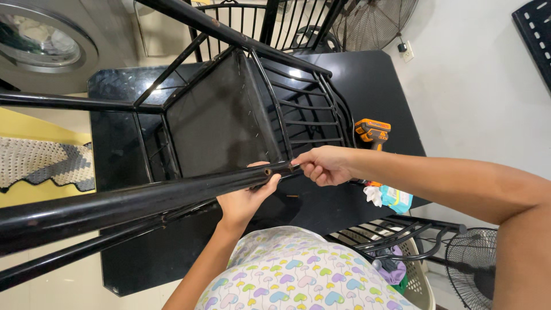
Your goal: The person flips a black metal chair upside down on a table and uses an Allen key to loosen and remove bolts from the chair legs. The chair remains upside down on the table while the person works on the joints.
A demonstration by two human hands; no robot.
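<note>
Looking down from my head, I have a black metal chair (229,115) turned upside down on a glossy black table (367,80), its legs pointing up toward me. One chair leg (143,198) runs from the lower left across to the middle of the view. My left hand (244,201) comes up from below and wraps around this leg near its end, fingers curled over the tube, so it is clamped on the leg. My right hand (324,165) reaches in from the right and pinches closed at the very tip of that same leg; whether it holds some small part there I cannot tell. The two hands sit just beside each other on the tube.

On the table past my right hand lies an orange and black power drill (372,132). Near the table's front edge, under my right forearm, sits a pack of wet wipes (396,198) with a white tissue sticking out. A second black chair (396,235) stands below the table, a fan (473,267) beside it.
</note>
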